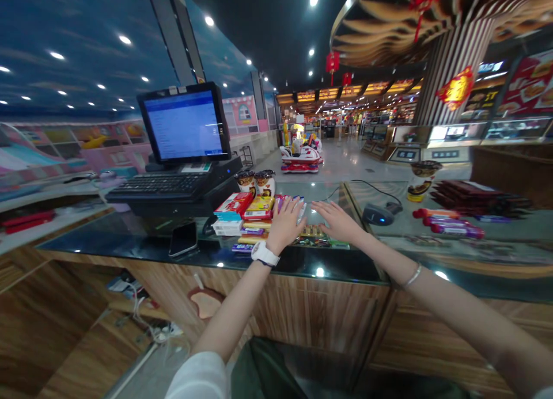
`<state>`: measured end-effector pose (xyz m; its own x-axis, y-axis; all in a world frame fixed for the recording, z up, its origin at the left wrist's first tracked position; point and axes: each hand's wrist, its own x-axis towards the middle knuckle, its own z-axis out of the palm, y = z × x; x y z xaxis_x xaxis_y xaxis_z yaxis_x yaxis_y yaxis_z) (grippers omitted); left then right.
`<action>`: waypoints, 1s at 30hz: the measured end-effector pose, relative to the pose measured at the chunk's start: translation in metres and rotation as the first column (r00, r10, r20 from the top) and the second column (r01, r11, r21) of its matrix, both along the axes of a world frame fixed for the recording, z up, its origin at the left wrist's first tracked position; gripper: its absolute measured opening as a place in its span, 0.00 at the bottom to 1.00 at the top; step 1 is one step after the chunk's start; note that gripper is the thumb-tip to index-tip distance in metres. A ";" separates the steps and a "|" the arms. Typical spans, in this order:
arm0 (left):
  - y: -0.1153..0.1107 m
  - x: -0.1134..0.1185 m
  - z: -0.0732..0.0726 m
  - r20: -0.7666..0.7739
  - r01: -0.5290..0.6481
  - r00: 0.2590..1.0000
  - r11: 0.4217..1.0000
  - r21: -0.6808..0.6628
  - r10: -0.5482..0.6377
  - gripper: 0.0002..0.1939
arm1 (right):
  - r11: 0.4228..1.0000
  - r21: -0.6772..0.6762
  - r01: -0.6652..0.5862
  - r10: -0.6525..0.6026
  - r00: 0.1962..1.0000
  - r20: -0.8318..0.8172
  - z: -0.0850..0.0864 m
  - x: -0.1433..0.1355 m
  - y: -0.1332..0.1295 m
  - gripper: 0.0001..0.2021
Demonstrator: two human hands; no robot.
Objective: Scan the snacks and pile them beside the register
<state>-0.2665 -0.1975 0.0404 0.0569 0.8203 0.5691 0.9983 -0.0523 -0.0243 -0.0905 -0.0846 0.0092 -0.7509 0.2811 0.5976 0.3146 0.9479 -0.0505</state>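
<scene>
**Both hands open over the snack packs, palms down**

Your left hand [286, 225], with a white watch [264, 253] at its wrist, lies over the right part of the snack packs [262, 204] on the table [142, 238]. Its fingers are stretched out and slightly apart. Your right hand [341, 221] is just beside it, fingers also extended and slightly apart, reaching in from the right side of the packs. You have neither hand clamped on anything; whether either one presses on the wrappers, you cannot tell from this view.

At the left end of the packs you have a red box [235, 202] and a white box [227, 228], with two lidded cups [265, 183] behind. Farther left are a phone [184, 239], lying flat, and a keyboard [159, 186] in front of a lit monitor [185, 122]. To your right sit a scanner [380, 213], purple tubes [458, 227] and a pile of dark red packets [475, 198].
</scene>
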 end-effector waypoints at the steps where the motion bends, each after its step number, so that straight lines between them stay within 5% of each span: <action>1: 0.005 0.008 -0.001 -0.008 0.022 1.000 1.000 -0.009 -0.023 0.22 | 1.000 0.015 0.020 -0.020 1.000 0.006 0.000 0.011 0.002 0.31; 9: 0.039 0.077 -0.009 -0.055 0.248 0.966 0.966 -0.077 -0.253 0.23 | 0.986 0.084 0.145 -0.146 0.989 0.005 -0.005 0.099 0.007 0.30; 19: 0.078 0.167 -0.013 -0.123 0.507 0.840 0.846 -0.169 -0.528 0.21 | 0.922 0.065 0.381 -0.378 0.924 -0.053 -0.014 0.208 0.027 0.27; 30: 0.126 0.249 -0.022 -0.173 0.616 0.742 0.761 -0.204 -0.647 0.20 | 0.844 0.066 0.533 -0.525 0.845 -0.104 -0.025 0.293 0.056 0.21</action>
